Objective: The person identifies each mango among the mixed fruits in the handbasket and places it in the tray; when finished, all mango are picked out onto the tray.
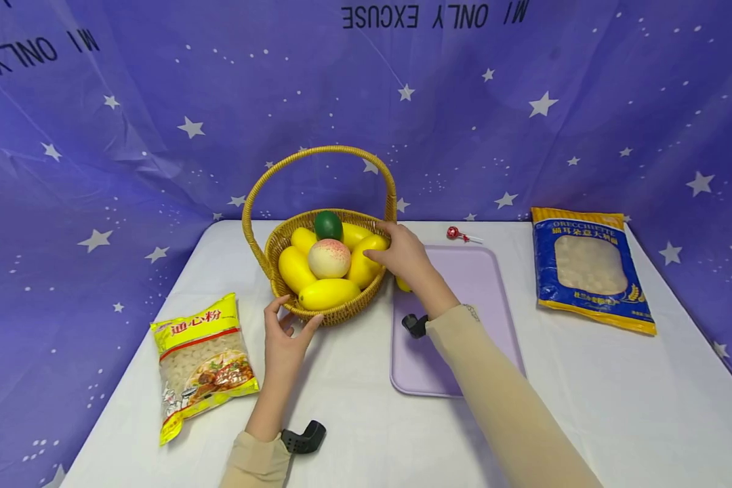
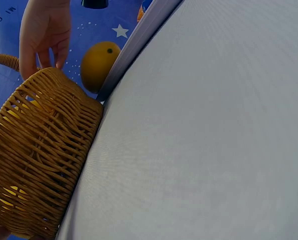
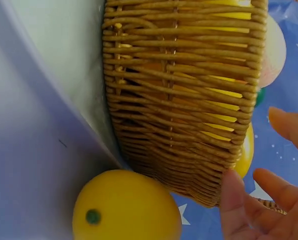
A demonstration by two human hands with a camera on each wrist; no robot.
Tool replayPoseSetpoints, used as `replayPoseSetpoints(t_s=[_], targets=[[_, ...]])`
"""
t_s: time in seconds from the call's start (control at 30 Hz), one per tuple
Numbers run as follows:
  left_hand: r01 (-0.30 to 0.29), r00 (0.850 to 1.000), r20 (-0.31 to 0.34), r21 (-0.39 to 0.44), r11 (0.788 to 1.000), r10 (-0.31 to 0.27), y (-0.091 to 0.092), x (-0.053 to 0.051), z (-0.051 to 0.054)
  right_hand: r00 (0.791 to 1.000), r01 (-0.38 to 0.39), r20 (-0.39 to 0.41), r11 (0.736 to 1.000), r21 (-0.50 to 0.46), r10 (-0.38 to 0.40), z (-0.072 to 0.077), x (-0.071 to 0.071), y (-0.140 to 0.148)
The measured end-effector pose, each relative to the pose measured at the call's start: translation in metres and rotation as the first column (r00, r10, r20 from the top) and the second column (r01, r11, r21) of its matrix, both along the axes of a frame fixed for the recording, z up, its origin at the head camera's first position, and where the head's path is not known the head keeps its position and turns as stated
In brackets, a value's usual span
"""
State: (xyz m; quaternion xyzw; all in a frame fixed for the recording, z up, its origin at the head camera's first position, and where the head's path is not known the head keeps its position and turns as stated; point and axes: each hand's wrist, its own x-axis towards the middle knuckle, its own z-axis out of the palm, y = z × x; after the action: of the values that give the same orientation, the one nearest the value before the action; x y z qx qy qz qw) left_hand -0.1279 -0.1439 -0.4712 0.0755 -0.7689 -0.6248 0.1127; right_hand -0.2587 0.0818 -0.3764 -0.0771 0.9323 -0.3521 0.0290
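Observation:
A wicker basket (image 1: pixel 349 313) with a tall handle holds several yellow mangoes (image 1: pixel 329 294), a peach (image 1: pixel 329 259) and a dark green fruit (image 1: pixel 328 227). My left hand (image 1: pixel 285 342) touches its front-left rim, thumb and fingers spread. At the right rim is my right hand (image 1: pixel 405 257), thumb over a mango inside; its fingers spread near the wicker (image 3: pixel 184 90) in the right wrist view. Another mango (image 3: pixel 126 207) lies outside the basket, beside it, mostly hidden by my right hand in the head view.
A lilac tray (image 1: pixel 427 379) lies right of the basket, partly under my right arm. Behind it is a red lollipop (image 1: pixel 453 233). A yellow pasta bag (image 1: pixel 204 366) lies at left, and a blue pasta bag (image 1: pixel 592 271) at right. A purple starry cloth hangs behind.

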Motion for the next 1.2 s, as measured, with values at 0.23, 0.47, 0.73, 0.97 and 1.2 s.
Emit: replayPoseSetpoints(t_s=[0.23, 0.47, 0.73, 0.97, 1.2], targets=[[0.002, 1.0, 0.021, -0.008, 1.0, -0.001, 0.001, 0.001, 0.003, 0.997, -0.045, 0.06, 0.998, 0.044, 0.042, -0.005, -0.002, -0.002], [0.014, 0.999, 0.053, 0.005, 1.0, -0.015, 0.005, 0.01, 0.028, 0.999, -0.028, 0.047, 0.999, 0.042, 0.026, -0.012, 0.0, -0.007], [0.017, 0.998, 0.053, -0.005, 1.0, -0.016, 0.012, 0.015, 0.043, 1.0, 0.013, 0.004, 0.993, 0.115, -0.013, -0.015, 0.003, -0.008], [0.018, 0.999, 0.042, 0.007, 1.0, -0.018, 0.012, 0.016, 0.041, 0.995, 0.039, -0.097, 0.981, 0.19, -0.02, -0.015, 0.009, -0.013], [0.021, 0.999, 0.04, 0.013, 1.0, -0.021, 0.01, 0.015, 0.043, 0.989, 0.025, -0.146, 0.98, 0.199, 0.004, -0.015, 0.011, -0.015]])
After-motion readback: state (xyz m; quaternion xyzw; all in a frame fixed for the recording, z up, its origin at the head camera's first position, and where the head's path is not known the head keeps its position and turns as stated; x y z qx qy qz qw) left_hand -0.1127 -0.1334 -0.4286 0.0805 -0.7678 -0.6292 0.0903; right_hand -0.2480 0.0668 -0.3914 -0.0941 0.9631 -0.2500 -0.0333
